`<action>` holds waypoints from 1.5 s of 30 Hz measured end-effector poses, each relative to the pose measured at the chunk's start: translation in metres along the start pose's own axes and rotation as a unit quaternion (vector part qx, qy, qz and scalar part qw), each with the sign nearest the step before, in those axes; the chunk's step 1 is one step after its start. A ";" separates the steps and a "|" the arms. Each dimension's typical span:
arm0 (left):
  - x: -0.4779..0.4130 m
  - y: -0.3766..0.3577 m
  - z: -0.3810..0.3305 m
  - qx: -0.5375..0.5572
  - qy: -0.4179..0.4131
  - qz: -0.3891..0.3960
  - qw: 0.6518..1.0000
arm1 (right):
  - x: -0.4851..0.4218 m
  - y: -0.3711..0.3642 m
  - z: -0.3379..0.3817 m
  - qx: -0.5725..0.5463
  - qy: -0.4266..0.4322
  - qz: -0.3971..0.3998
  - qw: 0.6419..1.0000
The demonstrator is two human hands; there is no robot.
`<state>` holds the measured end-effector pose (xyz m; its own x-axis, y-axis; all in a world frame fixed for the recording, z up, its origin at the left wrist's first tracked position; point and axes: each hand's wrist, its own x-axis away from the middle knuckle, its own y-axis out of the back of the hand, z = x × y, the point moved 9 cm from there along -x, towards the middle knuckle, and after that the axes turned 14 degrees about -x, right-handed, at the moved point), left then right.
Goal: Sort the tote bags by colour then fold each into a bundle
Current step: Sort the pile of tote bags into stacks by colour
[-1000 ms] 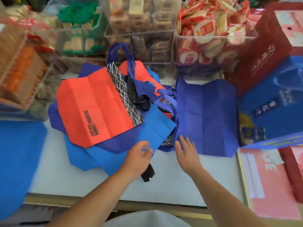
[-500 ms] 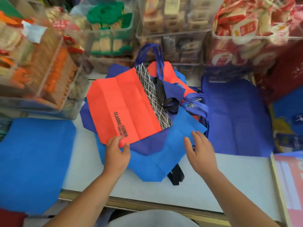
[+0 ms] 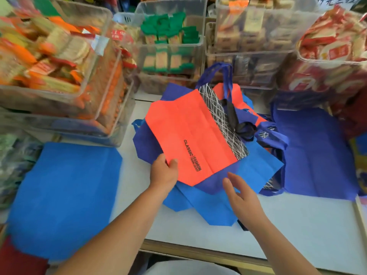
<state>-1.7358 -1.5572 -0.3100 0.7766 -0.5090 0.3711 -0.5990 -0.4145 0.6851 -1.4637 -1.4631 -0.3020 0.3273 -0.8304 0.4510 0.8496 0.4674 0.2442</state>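
Observation:
A mixed pile of tote bags lies in the middle of the white table. On top is an orange tote bag with black lettering and a black-and-white scribble band. My left hand pinches its near corner, thumb on top. Under it lie dark blue bags and a light blue tote bag. My right hand hovers open over the light blue bag, fingers spread. A light blue bag lies flat at the left. A dark blue bag lies flat at the right.
Clear plastic bins of packaged snacks crowd the back and left, close behind the pile. Another snack bin stands at the back right. A dark red cloth shows at the bottom left corner. The table's front edge runs near my body.
My left hand moved from the light blue bag's edge to the orange bag's near corner and took hold of it. My right hand drew back slightly toward me. The view shifted left.

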 end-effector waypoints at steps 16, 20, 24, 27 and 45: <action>0.084 -0.008 0.083 0.029 0.072 0.196 0.977 | 0.012 0.024 -0.024 -0.152 -0.064 -0.192 0.967; 0.090 -0.022 0.079 -0.060 0.004 0.256 0.965 | 0.028 0.045 -0.020 -0.158 -0.022 -0.218 0.963; 0.072 -0.012 0.112 -0.169 -0.041 0.262 0.949 | 0.036 0.063 -0.043 -0.105 -0.063 -0.215 0.969; 0.051 0.024 0.148 -0.267 -0.007 0.174 0.948 | 0.039 0.038 -0.057 -0.061 -0.084 -0.138 0.985; 0.084 -0.019 0.091 -0.150 -0.190 0.113 0.964 | 0.053 0.018 -0.035 -0.075 -0.022 -0.138 0.987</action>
<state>-1.6768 -1.6610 -0.3490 0.4714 -0.8234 0.3160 -0.6170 -0.0518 0.7853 -1.4169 -1.5097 -0.3036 0.0588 -0.9041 0.4233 0.9565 0.1724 0.2353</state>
